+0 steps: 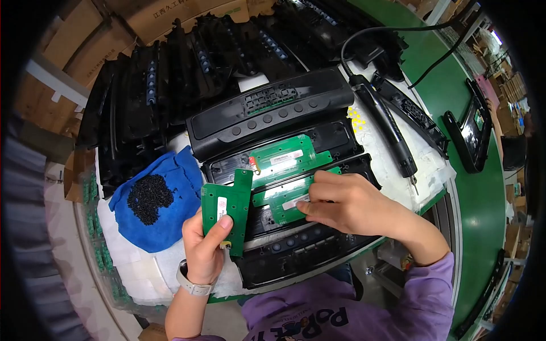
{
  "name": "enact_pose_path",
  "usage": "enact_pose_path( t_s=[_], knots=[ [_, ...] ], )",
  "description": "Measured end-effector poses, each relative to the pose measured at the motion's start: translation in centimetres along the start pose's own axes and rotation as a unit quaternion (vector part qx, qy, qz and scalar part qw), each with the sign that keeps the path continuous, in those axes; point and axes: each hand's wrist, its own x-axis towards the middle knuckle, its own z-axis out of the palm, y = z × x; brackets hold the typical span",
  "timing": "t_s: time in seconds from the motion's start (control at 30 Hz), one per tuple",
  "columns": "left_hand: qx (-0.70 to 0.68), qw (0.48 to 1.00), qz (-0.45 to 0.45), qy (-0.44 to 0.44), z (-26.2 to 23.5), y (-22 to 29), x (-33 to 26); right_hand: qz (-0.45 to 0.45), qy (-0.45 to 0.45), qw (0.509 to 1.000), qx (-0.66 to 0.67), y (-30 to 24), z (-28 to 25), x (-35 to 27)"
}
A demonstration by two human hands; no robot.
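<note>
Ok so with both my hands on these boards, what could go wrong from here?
The loose heap of small black pieces on the blue cloth might scatter if the left hand brushes it.
The green board in that hand could scrape the board under the right hand, as the two are close together.
The electric screwdriver lies with its bit exposed, so the right arm might catch it.

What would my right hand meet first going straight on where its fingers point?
Probably the green board held in your left hand, past the flat board under your right hand; depth is unclear.
</note>
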Motion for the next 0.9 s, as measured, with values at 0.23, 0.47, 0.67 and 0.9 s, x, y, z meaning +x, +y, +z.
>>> enact_pose_path(
  t_s=[0.23,0.47,0.67,0.9],
  knots=[
    [0.061,0.998,0.012,-0.011,-0.3,0.2,-0.1,0.008,0.000,0.999,-0.052,-0.6,-0.5,0.5],
    [0.042,0.996,0.079,0.008,0.7,1.4,-0.9,0.016,-0.006,0.998,-0.053,-1.4,-1.1,0.8],
    [0.414,0.788,0.449,-0.078,2.7,4.4,-2.0,0.037,0.233,0.968,0.085,-5.4,-1.8,1.2],
    [0.442,0.785,0.376,-0.217,4.3,4.5,-5.1,-0.126,0.165,0.968,-0.138,-8.6,-1.9,-1.3]
  ],
)
